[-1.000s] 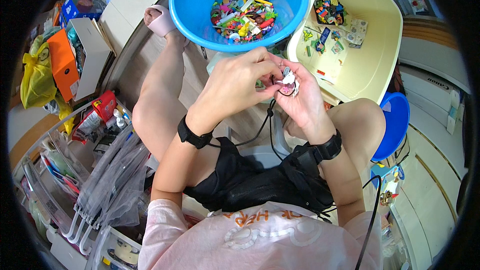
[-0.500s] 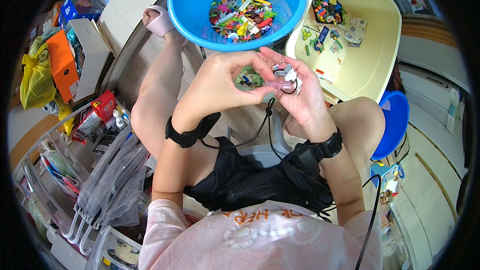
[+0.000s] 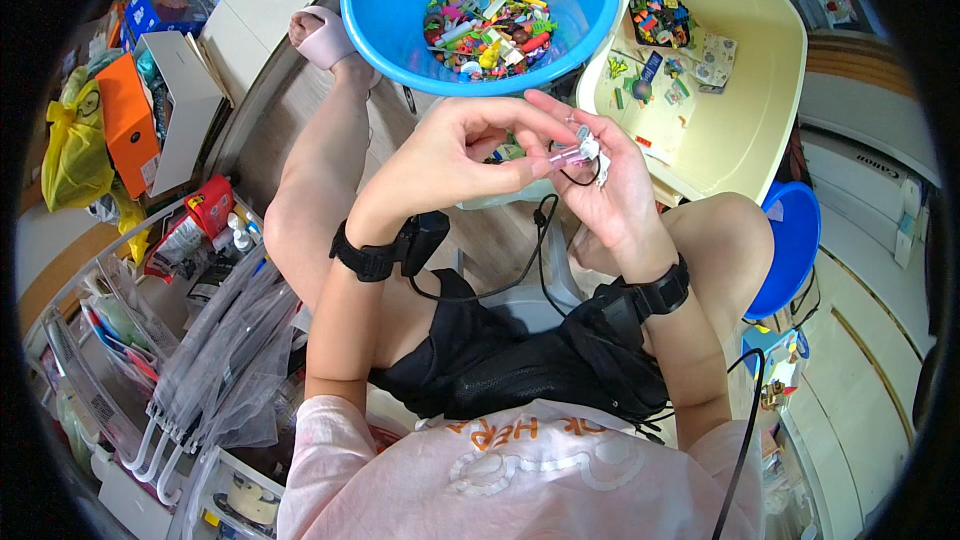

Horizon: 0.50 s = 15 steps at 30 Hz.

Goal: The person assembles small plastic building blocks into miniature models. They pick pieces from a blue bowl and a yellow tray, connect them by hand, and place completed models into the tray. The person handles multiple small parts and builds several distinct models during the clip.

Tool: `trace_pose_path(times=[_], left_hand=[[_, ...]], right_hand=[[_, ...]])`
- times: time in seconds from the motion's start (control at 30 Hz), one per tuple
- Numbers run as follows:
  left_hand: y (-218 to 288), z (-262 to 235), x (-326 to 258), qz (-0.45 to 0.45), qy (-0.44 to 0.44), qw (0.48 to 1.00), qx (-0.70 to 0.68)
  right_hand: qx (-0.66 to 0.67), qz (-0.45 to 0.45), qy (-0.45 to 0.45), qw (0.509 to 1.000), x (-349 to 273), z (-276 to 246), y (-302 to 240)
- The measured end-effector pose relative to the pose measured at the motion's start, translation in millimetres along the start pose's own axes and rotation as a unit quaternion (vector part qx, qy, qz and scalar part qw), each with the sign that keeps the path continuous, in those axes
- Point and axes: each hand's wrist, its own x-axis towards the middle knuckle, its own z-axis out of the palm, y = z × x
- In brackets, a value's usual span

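My left hand (image 3: 470,155) pinches a small clear pink piece (image 3: 567,156) between thumb and fingers. Just beside it, my right hand (image 3: 615,190) is turned palm up, its fingers half curled around small white and grey pieces (image 3: 592,148). A thin black loop (image 3: 578,180) hangs over that palm, and I cannot tell what it is fixed to. Both hands are close together in front of the blue tub (image 3: 390,50), which holds many small colourful toy pieces (image 3: 490,25). Black straps with cables circle both wrists.
A cream bin (image 3: 740,130) at the far right holds a black tray of bricks (image 3: 662,15) and loose bits. A smaller blue bucket (image 3: 790,250) stands by my right knee. Umbrellas (image 3: 220,360) and crates line the left. A cable (image 3: 540,225) dangles between my wrists.
My left fingers have shifted over the right palm, and the clear pink piece is now tilted. The view has moved slightly.
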Motion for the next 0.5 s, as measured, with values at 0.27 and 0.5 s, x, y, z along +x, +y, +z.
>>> trace_pose_path(times=[0.27,0.5], left_hand=[[-3.9,6.8,4.0,0.097,0.059,0.968,0.225],[-5.0,7.6,2.6,0.101,0.065,0.963,0.24]], right_hand=[[0.112,0.041,-0.13,0.984,5.7,-14.9,3.9],[0.019,0.006,0.012,1.0,5.1,-9.1,9.1]])
